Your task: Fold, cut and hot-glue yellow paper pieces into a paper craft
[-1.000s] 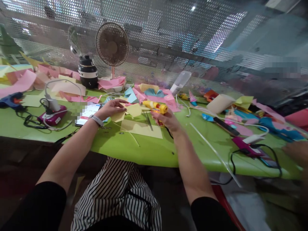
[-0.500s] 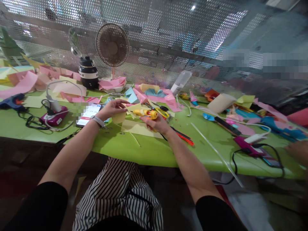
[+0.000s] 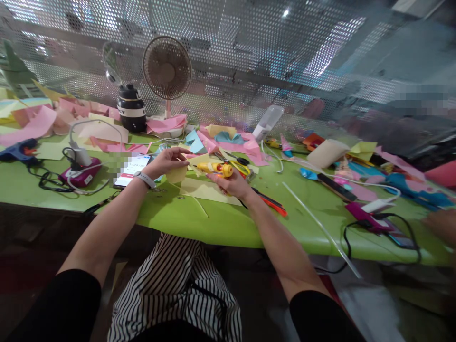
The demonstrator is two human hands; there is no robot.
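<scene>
My left hand [image 3: 164, 161] pinches a small folded yellow paper piece [image 3: 177, 173] just above the green table [image 3: 228, 221]. My right hand [image 3: 231, 183] is wrapped round a yellow glue gun [image 3: 215, 167], whose nozzle points left at the yellow paper piece. Under both hands lies a flat yellow sheet [image 3: 208, 191]. A watch band shows on my left wrist.
Scissors with yellow handles [image 3: 235, 162] lie behind the glue gun. A phone [image 3: 131, 169], a purple device with cables [image 3: 79, 174], a fan [image 3: 166, 70], a black jar [image 3: 131, 113], a blue glue gun [image 3: 17, 149] and scattered pink and blue paper crowd the table. Another person's hand [image 3: 440, 225] shows at far right.
My right hand has brought the glue gun down and leftward, close to the yellow piece in my left hand. The scissors behind it have come into sight.
</scene>
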